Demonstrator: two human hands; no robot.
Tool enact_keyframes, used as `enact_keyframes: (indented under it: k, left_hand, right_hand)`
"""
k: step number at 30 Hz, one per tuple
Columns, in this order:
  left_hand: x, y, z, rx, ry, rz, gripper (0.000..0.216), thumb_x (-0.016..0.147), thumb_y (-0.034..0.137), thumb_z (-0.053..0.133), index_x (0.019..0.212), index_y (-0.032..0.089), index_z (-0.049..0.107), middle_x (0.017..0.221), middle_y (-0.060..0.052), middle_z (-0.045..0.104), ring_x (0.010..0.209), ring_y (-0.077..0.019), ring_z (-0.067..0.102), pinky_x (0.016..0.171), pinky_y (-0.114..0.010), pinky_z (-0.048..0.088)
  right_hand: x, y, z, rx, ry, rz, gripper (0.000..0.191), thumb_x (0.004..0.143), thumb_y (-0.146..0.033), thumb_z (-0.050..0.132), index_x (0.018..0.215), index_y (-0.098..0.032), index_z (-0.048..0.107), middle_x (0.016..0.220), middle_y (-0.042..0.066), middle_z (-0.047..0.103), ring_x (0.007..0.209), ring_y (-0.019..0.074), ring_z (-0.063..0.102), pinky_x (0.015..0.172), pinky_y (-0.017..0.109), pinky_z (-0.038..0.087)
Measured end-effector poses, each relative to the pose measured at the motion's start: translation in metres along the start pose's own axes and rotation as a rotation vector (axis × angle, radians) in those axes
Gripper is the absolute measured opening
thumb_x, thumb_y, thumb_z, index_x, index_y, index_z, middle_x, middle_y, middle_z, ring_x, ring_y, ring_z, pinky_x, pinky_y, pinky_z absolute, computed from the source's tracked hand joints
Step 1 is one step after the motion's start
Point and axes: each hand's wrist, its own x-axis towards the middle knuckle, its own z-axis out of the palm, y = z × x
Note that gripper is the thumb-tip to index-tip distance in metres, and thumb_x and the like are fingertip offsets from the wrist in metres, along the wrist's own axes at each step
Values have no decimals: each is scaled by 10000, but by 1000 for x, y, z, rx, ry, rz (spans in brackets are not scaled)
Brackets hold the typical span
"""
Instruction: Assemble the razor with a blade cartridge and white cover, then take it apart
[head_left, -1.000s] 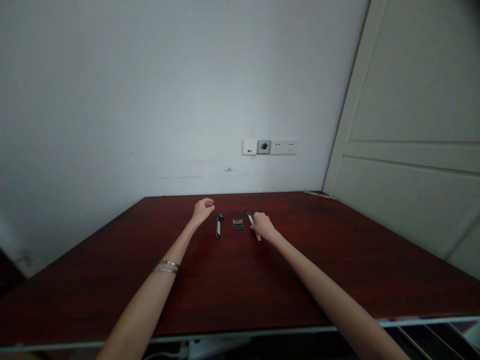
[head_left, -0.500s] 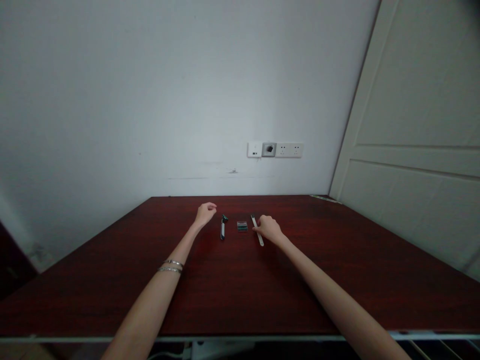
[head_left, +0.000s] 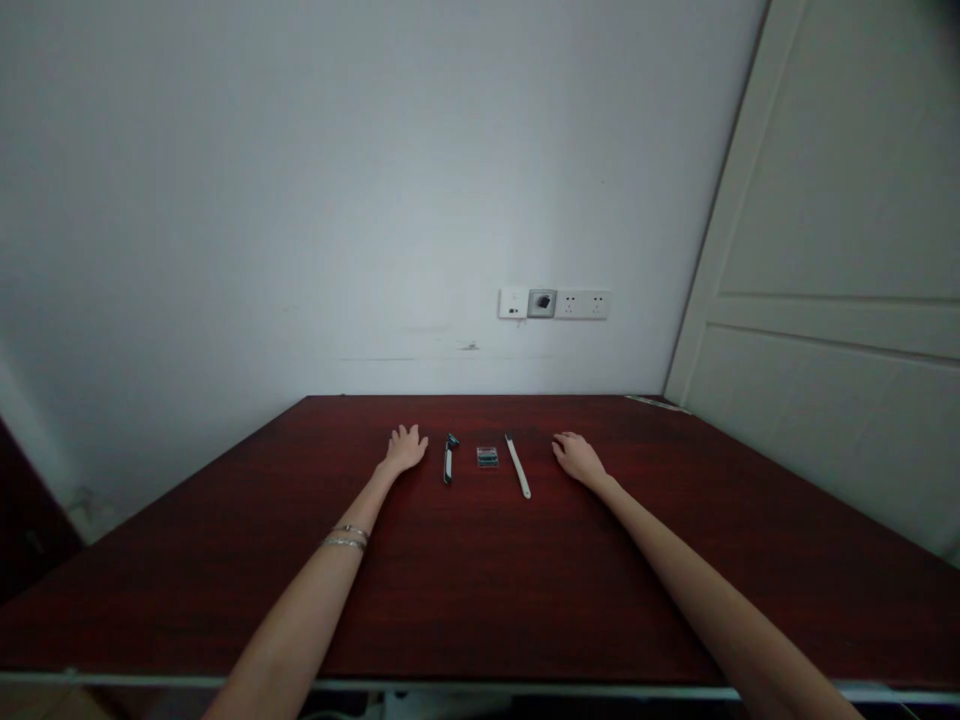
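My left hand (head_left: 405, 448) lies flat and open on the dark red table (head_left: 480, 580), palm down, just left of a black razor (head_left: 448, 457). My right hand (head_left: 577, 457) also rests flat and open on the table, a little to the right of a white razor handle (head_left: 517, 466). Between the two razors sits a small clear box of blade cartridges (head_left: 487, 457). Neither hand touches any of these. Two silver bangles (head_left: 346, 537) circle my left wrist.
The table stands against a white wall (head_left: 337, 200) with a row of sockets (head_left: 553, 303) above its far edge. A pale door (head_left: 840, 300) stands at the right, close to the table's right side.
My right hand let go of the white handle and moved right, flattening on the table. My left hand opened from a loose curl and settled flat.
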Motion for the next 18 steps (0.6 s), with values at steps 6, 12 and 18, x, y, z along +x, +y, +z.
enact_keyframes:
  k: [6, 12, 18]
  left_hand:
    - [-4, 0, 7, 136, -48, -5, 603, 864, 465, 264, 1336, 97, 336, 1394, -245, 282, 1293, -383, 235, 994, -505, 227]
    - [-7, 4, 5, 205, -40, 3, 577, 865, 465, 250, 1312, 124, 378, 1385, -228, 312, 1282, -384, 259, 977, -510, 246]
    - [-8, 4, 5, 156, -21, 6, 575, 859, 451, 276, 1300, 102, 393, 1374, -246, 318, 1280, -388, 259, 984, -510, 241]
  right_hand:
    - [4, 5, 7, -5, -15, -7, 406, 860, -279, 360, 1143, -110, 597, 1202, 146, 562, 1125, 238, 498, 934, 313, 371]
    - [2, 3, 5, -5, -12, -6, 409, 848, -265, 365, 1147, -107, 596, 1209, 148, 560, 1128, 236, 501, 930, 313, 376]
    - [-1, 0, 0, -4, -13, -6, 400, 851, -266, 365, 1131, -113, 607, 1209, 146, 559, 1115, 240, 510, 911, 315, 389]
